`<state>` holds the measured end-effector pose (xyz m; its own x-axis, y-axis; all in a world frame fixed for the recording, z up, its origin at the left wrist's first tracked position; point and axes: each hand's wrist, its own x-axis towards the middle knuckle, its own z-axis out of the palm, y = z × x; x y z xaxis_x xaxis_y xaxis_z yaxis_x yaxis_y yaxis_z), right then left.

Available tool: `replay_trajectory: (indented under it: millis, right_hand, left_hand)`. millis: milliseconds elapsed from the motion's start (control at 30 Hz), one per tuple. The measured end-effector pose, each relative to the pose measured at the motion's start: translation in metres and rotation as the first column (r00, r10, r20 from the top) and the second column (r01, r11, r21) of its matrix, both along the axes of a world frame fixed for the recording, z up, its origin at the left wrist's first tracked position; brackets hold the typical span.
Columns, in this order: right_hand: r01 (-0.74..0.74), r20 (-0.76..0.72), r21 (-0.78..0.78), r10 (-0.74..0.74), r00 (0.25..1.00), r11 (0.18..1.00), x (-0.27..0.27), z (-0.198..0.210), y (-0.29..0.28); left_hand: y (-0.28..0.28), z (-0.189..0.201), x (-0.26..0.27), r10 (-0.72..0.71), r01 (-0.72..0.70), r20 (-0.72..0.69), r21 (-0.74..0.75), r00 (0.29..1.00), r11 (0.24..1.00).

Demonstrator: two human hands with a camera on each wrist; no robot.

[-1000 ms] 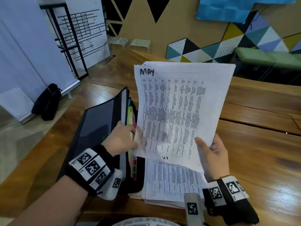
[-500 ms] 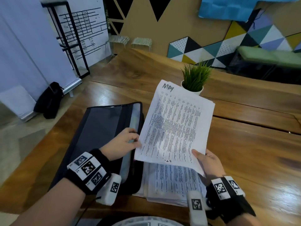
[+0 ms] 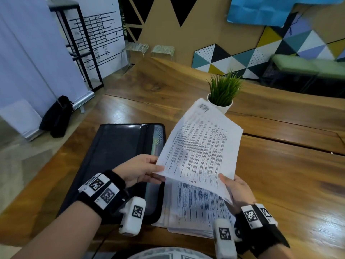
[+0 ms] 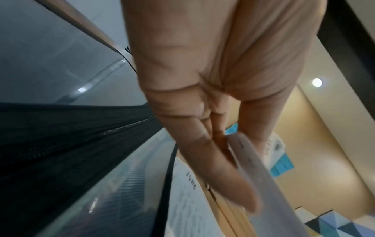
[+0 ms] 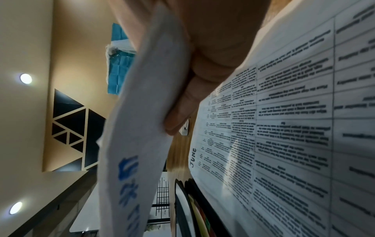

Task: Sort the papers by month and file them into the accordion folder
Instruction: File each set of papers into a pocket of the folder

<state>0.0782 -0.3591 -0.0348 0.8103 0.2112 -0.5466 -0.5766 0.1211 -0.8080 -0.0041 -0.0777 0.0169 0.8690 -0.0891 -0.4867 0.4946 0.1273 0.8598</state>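
Wooden bench [image 3: 280, 184] carries a closed black accordion folder [image 3: 115, 165] beside a paper stack [image 3: 196, 208]. Above the stack, left hand [image 3: 138, 170] and right hand [image 3: 237, 191] each pinch a lifted sheet [image 3: 201, 152]; best to free one hand, open the folder, then slide it squarely in.

**Three views, one shared sheet**

The head camera looks forward and down across the wooden table [image 3: 280, 184], both hands in the lower frame. Each wrist camera sits very near its own hand, looking along the fingers and up toward wall and ceiling. All three share the lifted paper [image 3: 201, 152] [image 4: 274, 184] [image 5: 142, 128]
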Motion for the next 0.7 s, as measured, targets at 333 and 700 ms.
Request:
replay_trajectory:
  millis: [333, 700]
  right_hand:
    - [-0.06, -0.104, 0.022, 0.062, 0.993, 0.998, -0.008, -0.013, 0.017]
    - [0.116, 0.243, -0.243, -0.055, 0.968, 0.963, 0.007, -0.016, -0.004]
  left_hand:
    - [-0.008, -0.026, 0.008, 0.3, -0.282, 0.111, -0.155, 0.947, 0.947]
    - [-0.031, -0.033, 0.02, -0.059, 0.212, -0.206, 0.897, 0.977, 0.387]
